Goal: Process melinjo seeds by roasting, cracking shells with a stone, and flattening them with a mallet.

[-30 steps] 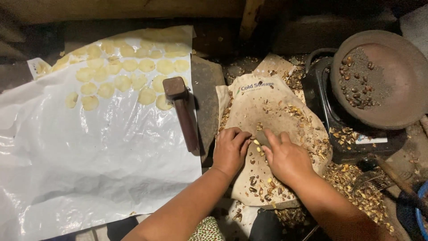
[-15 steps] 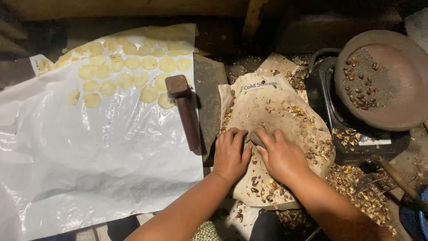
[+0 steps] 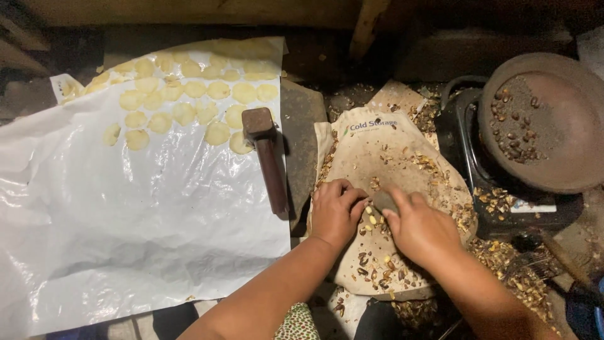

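Observation:
A beige cloth bag (image 3: pixel 390 151) lies flat, strewn with brown shell bits and a few pale kernels (image 3: pixel 372 218). My left hand (image 3: pixel 335 213) rests on the cloth with its fingers curled down beside those kernels; what is under the fingertips is hidden. My right hand (image 3: pixel 420 230) is just to the right, its fingers wrapped over a small dark grey stone (image 3: pixel 382 200) that presses on the cloth. The two hands almost touch.
A dark wooden block (image 3: pixel 267 157) lies on the edge of a white plastic sheet (image 3: pixel 126 239) at the left. Several pale flattened discs (image 3: pixel 182 110) are laid out on the sheet's far part. A round pan with dark nuts (image 3: pixel 541 119) sits on a black stove at the right.
My right hand has shifted a little left and closed over the grey stone. My left hand stays curled on the cloth in nearly the same place.

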